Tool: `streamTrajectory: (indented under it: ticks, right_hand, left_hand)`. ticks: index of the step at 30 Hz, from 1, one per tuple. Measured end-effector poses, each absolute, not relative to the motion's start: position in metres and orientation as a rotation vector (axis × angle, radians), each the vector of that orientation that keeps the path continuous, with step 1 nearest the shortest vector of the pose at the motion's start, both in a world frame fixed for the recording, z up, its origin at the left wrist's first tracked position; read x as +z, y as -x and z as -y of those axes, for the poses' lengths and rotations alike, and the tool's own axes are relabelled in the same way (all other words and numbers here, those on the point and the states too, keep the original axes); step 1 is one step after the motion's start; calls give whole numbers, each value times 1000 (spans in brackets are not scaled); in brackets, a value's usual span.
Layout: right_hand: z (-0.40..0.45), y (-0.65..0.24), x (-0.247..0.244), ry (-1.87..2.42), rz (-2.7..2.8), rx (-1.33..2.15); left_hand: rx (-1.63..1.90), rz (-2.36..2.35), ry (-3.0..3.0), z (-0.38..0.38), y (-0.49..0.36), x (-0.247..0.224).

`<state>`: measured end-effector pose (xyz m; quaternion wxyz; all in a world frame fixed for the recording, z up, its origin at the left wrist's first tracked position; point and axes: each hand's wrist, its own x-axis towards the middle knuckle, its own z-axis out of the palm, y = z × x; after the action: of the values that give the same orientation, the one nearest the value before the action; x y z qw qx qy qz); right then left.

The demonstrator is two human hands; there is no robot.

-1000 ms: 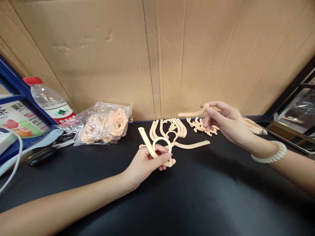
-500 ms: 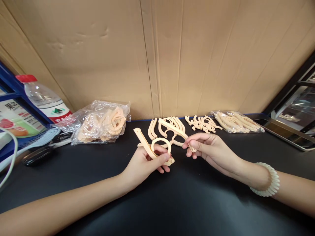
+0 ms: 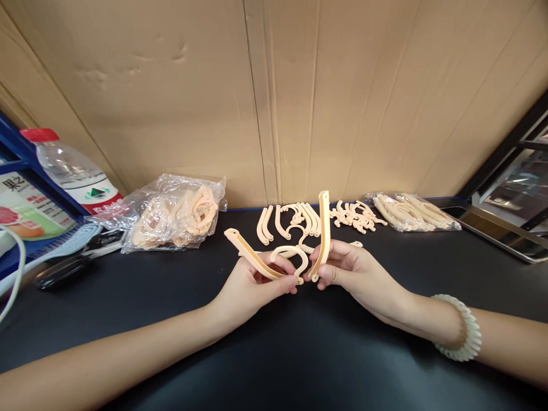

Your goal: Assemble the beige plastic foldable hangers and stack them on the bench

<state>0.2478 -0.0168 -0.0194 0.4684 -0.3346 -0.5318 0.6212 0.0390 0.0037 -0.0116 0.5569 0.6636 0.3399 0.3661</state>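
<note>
Hanger arm, hook: left hand is pinching both.
Right hand is pinching second hanger arm near-upright, right of hook.

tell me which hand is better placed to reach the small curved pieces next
Probably the right hand: it is nearer the small curved pieces and seems to hold one long piece, while the left hand holds another long piece plus a hook-shaped piece. Both are occupied, though.
</note>
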Motion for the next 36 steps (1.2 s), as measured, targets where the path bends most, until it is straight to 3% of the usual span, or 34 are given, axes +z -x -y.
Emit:
streamTrajectory:
  ticks: [13,36]
  right_hand:
    - [15,-245,-21,867,1326,1566]
    - [17,-235,-19,842,1391,1446]
  left_hand:
    - [803,-711,-1503,-5,-41,-10]
    - [994,-833,-1507,3,-45,-10]
